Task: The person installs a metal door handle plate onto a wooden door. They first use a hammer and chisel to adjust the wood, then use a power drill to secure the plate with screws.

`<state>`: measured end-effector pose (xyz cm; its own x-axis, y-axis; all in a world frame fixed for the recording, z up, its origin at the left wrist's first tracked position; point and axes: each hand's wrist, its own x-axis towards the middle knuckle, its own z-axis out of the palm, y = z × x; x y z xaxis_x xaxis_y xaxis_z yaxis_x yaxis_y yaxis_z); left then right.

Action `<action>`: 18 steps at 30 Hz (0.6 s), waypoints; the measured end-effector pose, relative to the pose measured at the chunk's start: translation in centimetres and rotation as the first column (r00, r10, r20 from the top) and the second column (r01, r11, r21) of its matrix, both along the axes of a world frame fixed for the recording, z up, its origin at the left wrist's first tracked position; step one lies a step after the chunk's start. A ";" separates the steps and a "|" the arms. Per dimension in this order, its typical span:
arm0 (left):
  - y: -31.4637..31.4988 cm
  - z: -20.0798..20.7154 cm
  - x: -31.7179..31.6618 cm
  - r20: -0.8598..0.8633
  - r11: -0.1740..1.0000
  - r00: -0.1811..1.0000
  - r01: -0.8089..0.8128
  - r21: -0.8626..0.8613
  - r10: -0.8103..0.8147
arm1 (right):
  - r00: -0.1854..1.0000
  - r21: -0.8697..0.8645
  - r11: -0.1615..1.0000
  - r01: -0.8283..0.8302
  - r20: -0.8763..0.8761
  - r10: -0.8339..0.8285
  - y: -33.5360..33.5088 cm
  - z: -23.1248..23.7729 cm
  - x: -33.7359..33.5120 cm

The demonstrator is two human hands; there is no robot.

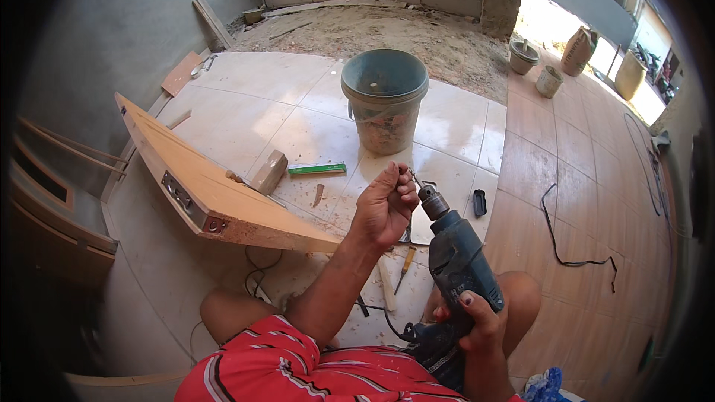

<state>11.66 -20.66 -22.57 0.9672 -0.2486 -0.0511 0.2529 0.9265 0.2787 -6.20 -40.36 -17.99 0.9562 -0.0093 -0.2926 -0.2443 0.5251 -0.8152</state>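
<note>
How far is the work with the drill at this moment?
Done: a metal lock plate sits in the edge of the wooden door. In hand: the right hand grips the blue drill; the left hand closes around its bit. Left: the bit touches no wood.

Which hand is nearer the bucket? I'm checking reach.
Left. The left hand is at the drill tip, just below the bucket; the right hand holds the drill's handle, farther back.

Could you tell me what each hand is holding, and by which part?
The right hand grips the blue drill by its handle; the left hand pinches the bit at the chuck.
</note>
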 end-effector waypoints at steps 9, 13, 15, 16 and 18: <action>5.3 7.8 -7.9 0.207 0.941 0.931 -0.324 0.094 0.300 | 0.961 -0.095 0.975 -0.201 0.174 0.215 2.8 3.3 -2.8; 7.5 9.3 -10.1 0.247 0.907 0.897 -0.404 0.116 0.367 | 0.931 -0.115 0.963 -0.243 0.250 0.265 4.1 3.9 -4.2; 8.6 10.2 -11.3 0.275 0.904 0.895 -0.401 0.147 0.352 | 0.922 -0.117 0.958 -0.261 0.264 0.284 4.7 4.9 -4.8; 9.1 10.6 -11.7 0.282 0.891 0.885 -0.425 0.160 0.371 | 0.913 -0.115 0.954 -0.276 0.278 0.297 4.9 4.9 -5.0; 10.6 11.5 -12.8 0.318 0.888 0.890 -0.405 0.219 0.327 | 0.895 -0.113 0.945 -0.306 0.306 0.326 5.1 4.9 -5.3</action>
